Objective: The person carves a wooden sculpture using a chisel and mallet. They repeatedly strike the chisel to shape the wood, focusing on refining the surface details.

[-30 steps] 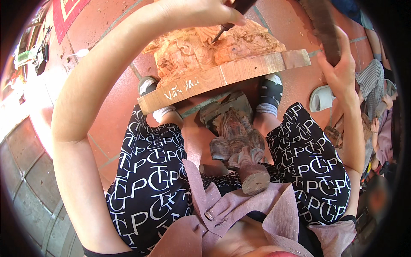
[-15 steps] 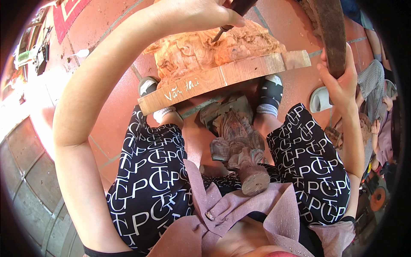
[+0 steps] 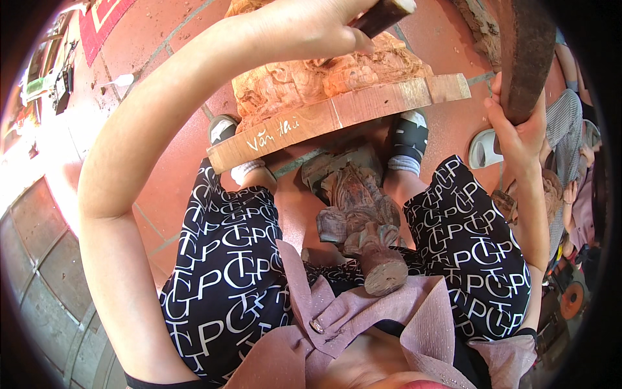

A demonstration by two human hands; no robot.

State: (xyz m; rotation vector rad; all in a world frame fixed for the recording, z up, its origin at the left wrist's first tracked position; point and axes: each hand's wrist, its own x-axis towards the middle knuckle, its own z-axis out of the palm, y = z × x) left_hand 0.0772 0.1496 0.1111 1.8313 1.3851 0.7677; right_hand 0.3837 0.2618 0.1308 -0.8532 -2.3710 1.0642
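Note:
My left hand [image 3: 317, 29] is closed round the dark wooden handle of a chisel [image 3: 383, 17], above a carved figure [image 3: 278, 87] of pale orange wood. The handle leans to the right, and the hand hides most of the blade. That carving lies on the tiled floor with its flat base [image 3: 382, 102], marked with white handwriting, facing me. At the right, my right hand [image 3: 521, 136] grips the lower end of a dark wooden mallet [image 3: 523, 58], raised apart from the chisel; its upper end runs out of view.
Between my legs lies a darker carved wooden statue [image 3: 363, 204], its round end toward me. A white slipper [image 3: 484, 150] is on the floor near my right hand. Another person in striped trousers [image 3: 562, 133] sits at the far right. A red mat [image 3: 103, 26] lies far left.
The chisel handle has tipped over to the right, showing its pale end, and its blade is now mostly covered by my left hand. The mallet has swung slightly right and toward me.

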